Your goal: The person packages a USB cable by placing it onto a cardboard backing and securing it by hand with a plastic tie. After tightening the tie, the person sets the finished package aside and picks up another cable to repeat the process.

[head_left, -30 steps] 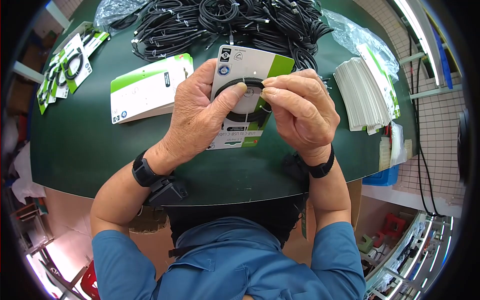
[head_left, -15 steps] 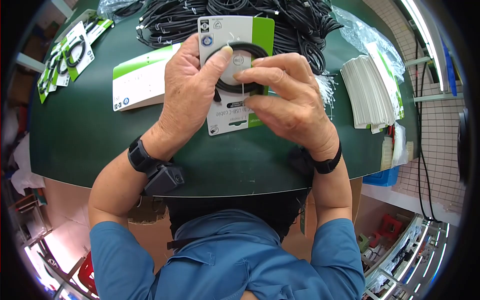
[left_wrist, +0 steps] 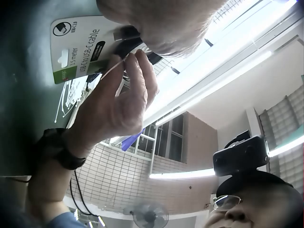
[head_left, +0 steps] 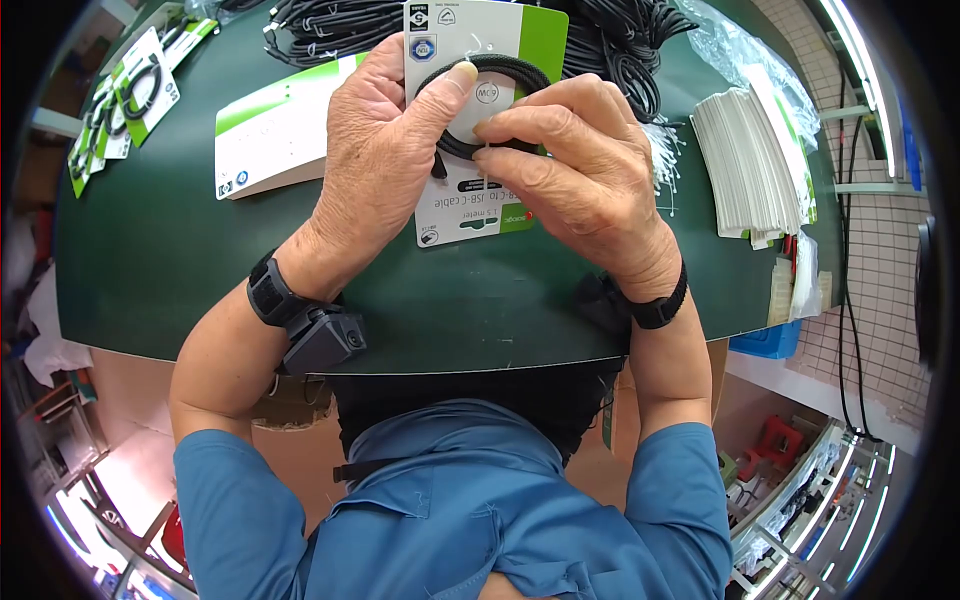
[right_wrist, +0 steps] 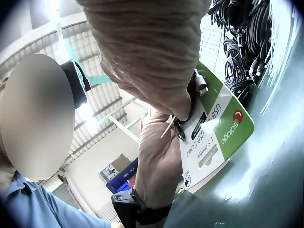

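Observation:
My left hand grips a white and green printed card, its thumb pressing a coiled black USB-C cable flat against the face. The card is held up over the table, its print upside down in the head view. At the coil's lower side, my right hand pinches a thin white cable tie between thumb and fingertips. The tie's tail sticks out past the fingers in both wrist views. Another white tie end pokes out above the left thumb.
A stack of cards lies left of the hands, and another stack stands at right. Loose white ties lie beyond the right hand. Bundled black cables fill the back; carded cables lie far left. Clear plastic lies back right.
Both hands and the card have moved up in the head view, away from the body. The right hand's fingers went from the coil's right side to the tie at its lower side.

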